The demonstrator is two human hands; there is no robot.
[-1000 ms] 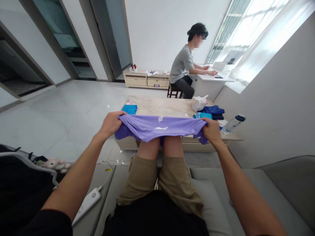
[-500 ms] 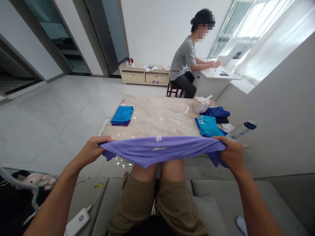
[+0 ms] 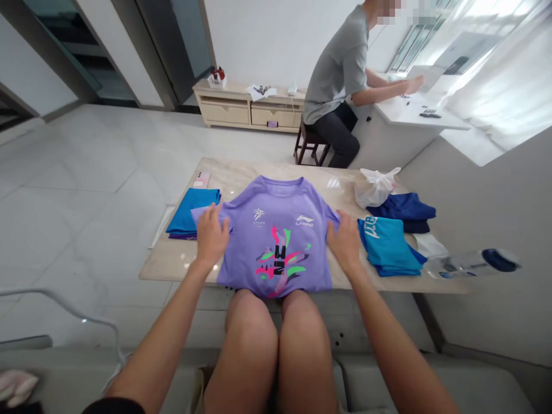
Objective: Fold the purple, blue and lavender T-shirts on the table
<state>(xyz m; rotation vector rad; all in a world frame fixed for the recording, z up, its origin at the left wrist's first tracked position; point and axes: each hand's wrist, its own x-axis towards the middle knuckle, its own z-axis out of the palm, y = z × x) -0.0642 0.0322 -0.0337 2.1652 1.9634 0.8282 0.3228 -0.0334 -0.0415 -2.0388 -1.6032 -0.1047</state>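
Observation:
A purple T-shirt (image 3: 280, 210) lies spread front up on the marble-topped table, its neck toward the far side and its lower edge at the near side by my knees. White logos and a colourful print show on its chest. My left hand (image 3: 212, 237) rests at the left sleeve, thumb and fingers apart. On the opposite sleeve is my right hand (image 3: 344, 241), its thumb also apart from the fingers. Just beyond my left hand sits a folded blue garment (image 3: 192, 210), with purple cloth under it. A folded turquoise garment (image 3: 390, 247) lies right of my right hand.
The table (image 3: 172, 267) also bears a pink phone (image 3: 202, 179), a white plastic bag (image 3: 375, 187), dark blue clothes (image 3: 405, 207) and a clear bottle (image 3: 468, 264). Behind it, a person in grey (image 3: 336, 75) sits on a stool at a white desk (image 3: 414, 112).
The purple T-shirt, earlier stretched in the air between both hands, has come down flat onto the table. My hands have moved forward and closer together, and their grip has loosened.

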